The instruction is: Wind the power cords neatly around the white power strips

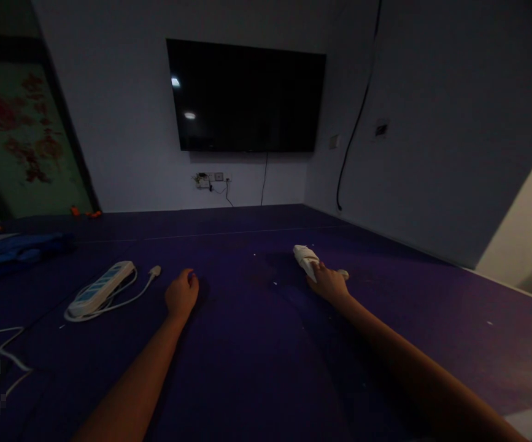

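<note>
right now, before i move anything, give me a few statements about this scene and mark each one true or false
1. The right hand is on a white object. True.
2. A plug lies between the power strip and the left hand. True.
3. The left hand is gripping the power strip. False: the two are apart, with the strip farther to the left.
4. A dark screen is on the wall above some sockets. True.
5. Both hands are over something bright yellow. False: the surface beneath them is dark purple.
</note>
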`<control>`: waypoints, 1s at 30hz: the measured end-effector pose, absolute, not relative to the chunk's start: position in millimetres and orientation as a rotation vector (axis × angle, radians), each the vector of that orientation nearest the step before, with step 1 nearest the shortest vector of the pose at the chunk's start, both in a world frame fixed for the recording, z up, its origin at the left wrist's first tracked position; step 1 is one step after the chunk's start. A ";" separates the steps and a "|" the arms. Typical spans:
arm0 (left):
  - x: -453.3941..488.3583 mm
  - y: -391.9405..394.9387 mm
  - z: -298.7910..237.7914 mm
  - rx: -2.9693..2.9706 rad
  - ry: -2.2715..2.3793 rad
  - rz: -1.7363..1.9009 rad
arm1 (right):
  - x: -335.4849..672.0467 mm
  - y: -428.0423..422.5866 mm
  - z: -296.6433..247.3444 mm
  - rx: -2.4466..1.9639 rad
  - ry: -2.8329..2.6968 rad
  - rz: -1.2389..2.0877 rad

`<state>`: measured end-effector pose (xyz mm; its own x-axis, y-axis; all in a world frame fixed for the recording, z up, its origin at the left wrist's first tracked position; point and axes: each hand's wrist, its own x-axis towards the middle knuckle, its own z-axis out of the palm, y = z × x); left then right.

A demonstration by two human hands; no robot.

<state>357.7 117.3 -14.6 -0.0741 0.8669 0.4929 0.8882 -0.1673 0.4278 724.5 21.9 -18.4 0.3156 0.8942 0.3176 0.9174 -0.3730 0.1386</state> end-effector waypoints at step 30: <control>356.7 117.8 -12.2 -2.132 -2.022 -1.043 | 743.1 21.7 -29.0 -2.306 -1.593 -0.396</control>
<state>356.7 117.8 -12.2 -0.0649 0.8787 0.4729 0.8948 -0.1586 0.4174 743.1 21.7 -29.0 0.3437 0.8520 0.3950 0.9377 -0.3338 -0.0961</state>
